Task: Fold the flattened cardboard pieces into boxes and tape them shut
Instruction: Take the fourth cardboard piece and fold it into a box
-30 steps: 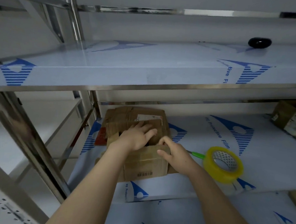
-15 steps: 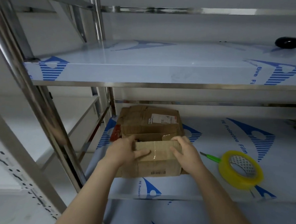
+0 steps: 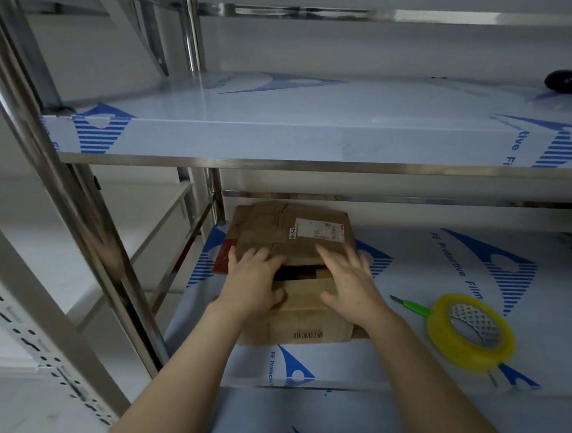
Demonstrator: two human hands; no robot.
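Cardboard box [image 3: 304, 329], lower centre of frame on a shelf [image 3: 403, 360], is pressed under flat, spread left hand [image 3: 252, 281] and right hand [image 3: 349, 282]; flaps [image 3: 303, 296] are best held flush, seam closed, before tape roll [image 3: 471, 336] is reached.

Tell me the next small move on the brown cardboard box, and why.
Probably press the flaps together: the left hand and right hand lie flat on the brown cardboard box, a dark gap shows between its top flaps, and the yellow tape roll lies untouched to the right.
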